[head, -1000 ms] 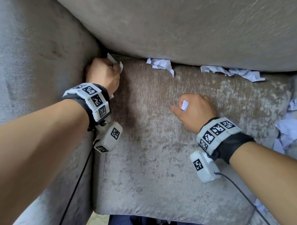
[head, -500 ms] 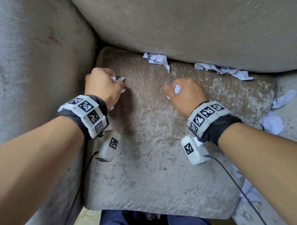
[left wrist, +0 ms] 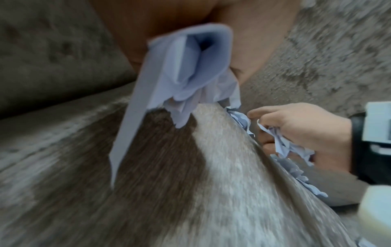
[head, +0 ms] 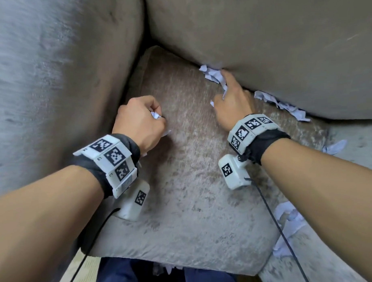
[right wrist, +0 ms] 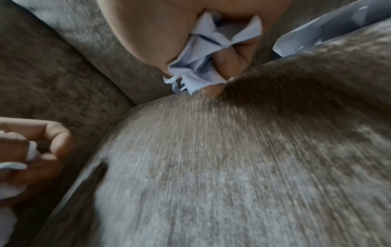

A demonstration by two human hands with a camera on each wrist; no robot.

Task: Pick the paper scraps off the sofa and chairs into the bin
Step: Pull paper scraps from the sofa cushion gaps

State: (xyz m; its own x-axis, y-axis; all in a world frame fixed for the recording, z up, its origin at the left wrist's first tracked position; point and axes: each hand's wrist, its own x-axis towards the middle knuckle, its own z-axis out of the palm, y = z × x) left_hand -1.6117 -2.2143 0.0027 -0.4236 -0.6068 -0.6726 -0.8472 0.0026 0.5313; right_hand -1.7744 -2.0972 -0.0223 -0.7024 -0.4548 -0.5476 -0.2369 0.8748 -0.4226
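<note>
Best reached with right hand (head: 232, 105), already clutching scraps, forefinger stretched to crumpled scrap (head: 212, 74) in seat crease; left hand (head: 140, 123) fisted around paper wad (head: 155, 115).

Both forearms outstretched, left hand (head: 140, 123) fisted, right hand (head: 232, 105) curled, forefinger extended.

No legible text anywhere; only black-and-white coded squares on the wristbands (head: 109, 158).
</note>
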